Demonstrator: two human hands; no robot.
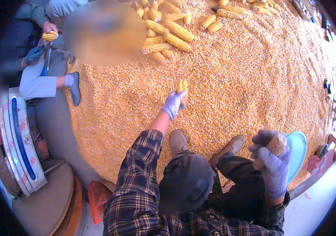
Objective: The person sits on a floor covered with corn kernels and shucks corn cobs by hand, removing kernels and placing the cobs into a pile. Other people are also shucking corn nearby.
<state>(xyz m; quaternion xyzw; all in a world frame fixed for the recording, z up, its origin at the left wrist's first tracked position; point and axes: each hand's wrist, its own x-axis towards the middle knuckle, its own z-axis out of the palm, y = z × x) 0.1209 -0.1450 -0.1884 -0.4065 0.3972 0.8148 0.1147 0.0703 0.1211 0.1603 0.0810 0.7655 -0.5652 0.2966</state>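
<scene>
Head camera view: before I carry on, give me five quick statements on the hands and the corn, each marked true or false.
1. The left hand holds a piece of yellow corn. True.
2. The left hand is bare. False: it wears a pale glove.
3. The right hand grips a brownish object. True.
4. A co-worker's upper hand holds a yellow cob. True.
5. The large cluster of cobs lies between the person's shoes. False: the cluster of cobs is near the top of the view, on the loose kernels.
</scene>
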